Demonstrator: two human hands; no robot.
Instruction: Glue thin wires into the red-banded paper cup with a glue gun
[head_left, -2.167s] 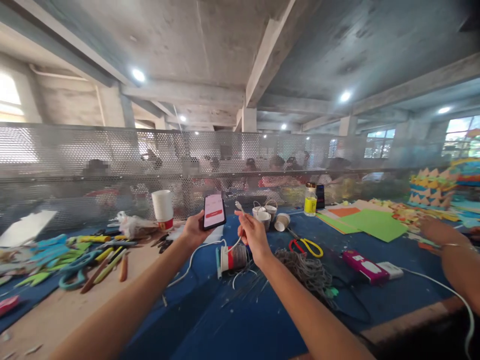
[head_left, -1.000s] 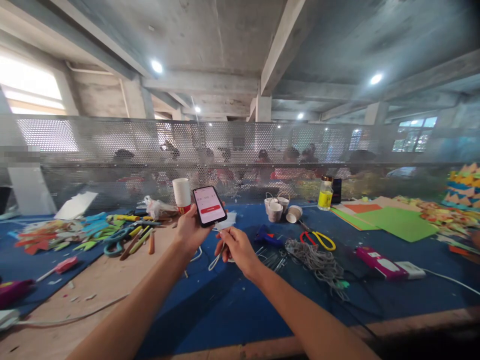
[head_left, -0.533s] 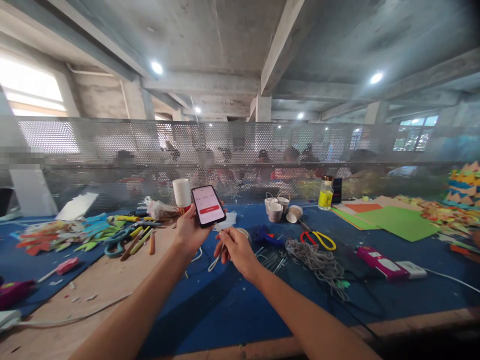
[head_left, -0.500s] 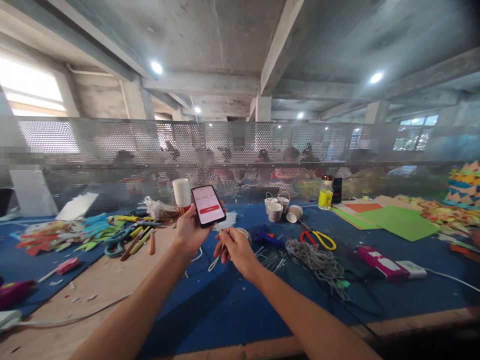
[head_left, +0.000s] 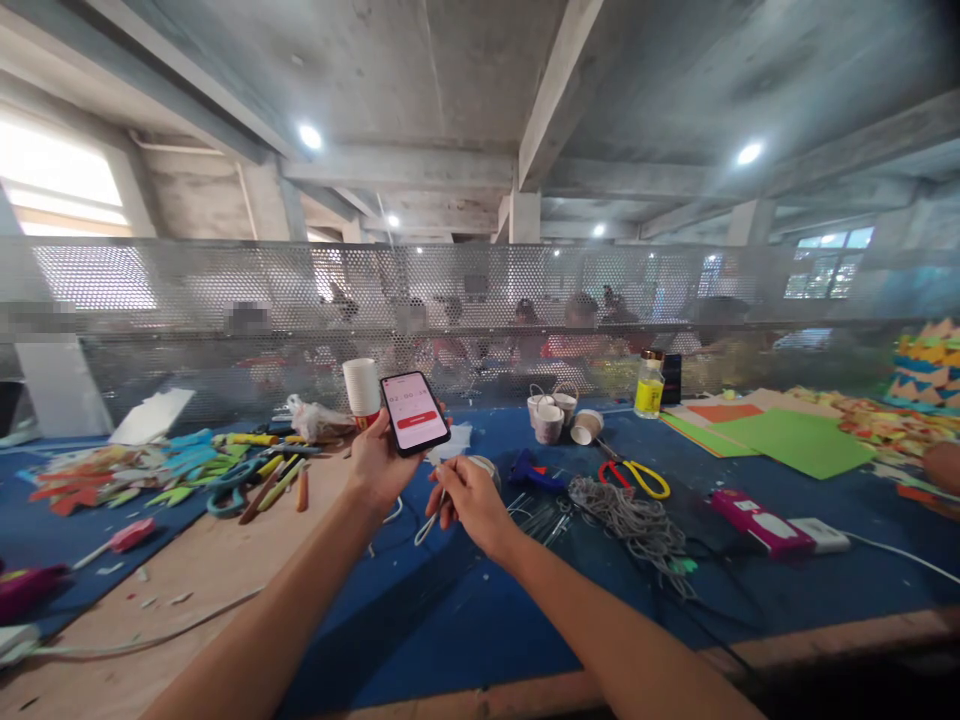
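A smartphone [head_left: 414, 410] with a red bar and timer digits on its lit screen is held up in my left hand [head_left: 371, 468], its fingers wrapped around the case. Just below the phone, my right hand [head_left: 474, 502] pinches a white cable [head_left: 424, 530], whose loop hangs under the fingers. The cable's end lies close to the phone's lower edge; whether it is plugged in I cannot tell. Behind the phone on the left rises a stack of paper cups [head_left: 361, 387]. Part of a pale round object [head_left: 489, 470] shows behind my right hand.
Small cup baskets [head_left: 549, 424], a blue glue gun [head_left: 536, 472], grey yarn [head_left: 634, 520] and scissors [head_left: 649, 480] lie to the right. Coloured paper [head_left: 799, 445] and a bottle [head_left: 649, 388] are beyond. Tools [head_left: 274, 485] and paper scraps lie left. A perforated screen [head_left: 480, 290] bounds the table's back.
The digits on the phone's screen differ. A rounded skin-toned shape, perhaps another person's hand, has come in at the right edge. My hands keep nearly the same pose, and the view has shifted slightly.
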